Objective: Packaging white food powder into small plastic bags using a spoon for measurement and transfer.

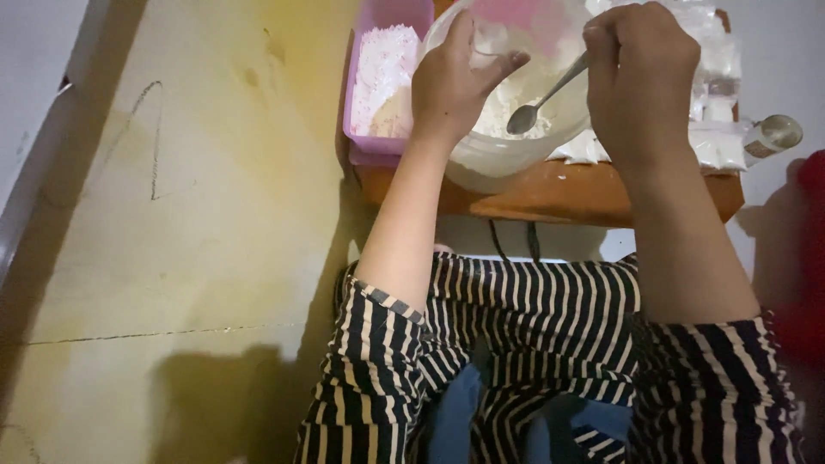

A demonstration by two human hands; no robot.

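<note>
Black-and-cream striped sleeves point(533, 344) lie nearest. Beyond them, the left hand point(451, 82) grips the rim of a translucent plastic bowl point(494, 159) of white powder; the right hand point(640, 73) is closed around a metal spoon point(541, 101) over the powder. At far left sits a pink rectangular tub point(378, 146) of powder.

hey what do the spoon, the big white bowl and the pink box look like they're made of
Spoon: likely polished metal, grey with a bright glint. Big white bowl: probably plastic, translucent, thin-walled and matte. Pink box: seemingly plastic, smooth with a moulded rim.

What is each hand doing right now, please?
Left hand: grips the rim of the white bowl.
Right hand: closed on a metal spoon.
</note>
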